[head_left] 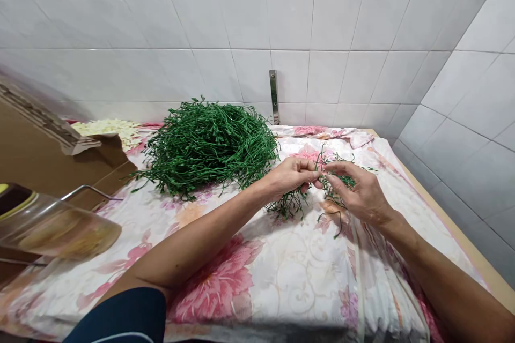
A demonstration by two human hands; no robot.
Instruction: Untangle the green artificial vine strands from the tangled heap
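My left hand (pixel 298 174) is closed in a pinch on a thin green artificial stem (pixel 317 163) above the cloth. Facing it, my right hand (pixel 360 190) has its thumb and forefinger curled around the same stem, tips almost touching the left fingertips. Beneath and beside both hands lie small loose bunches of green stems (pixel 287 204), partly hidden by the fingers. A big heap of the same green branching stems (pixel 209 147) stands left of my hands, close to the wall.
A floral cloth (pixel 289 273) covers the table. To the left are an open cardboard box (pixel 44 144), a clear plastic jar (pixel 64 228) with a dark lid, and a pile of pale cream pieces (pixel 110 131). A metal strip (pixel 274 96) stands against the tiled wall (pixel 289 5).
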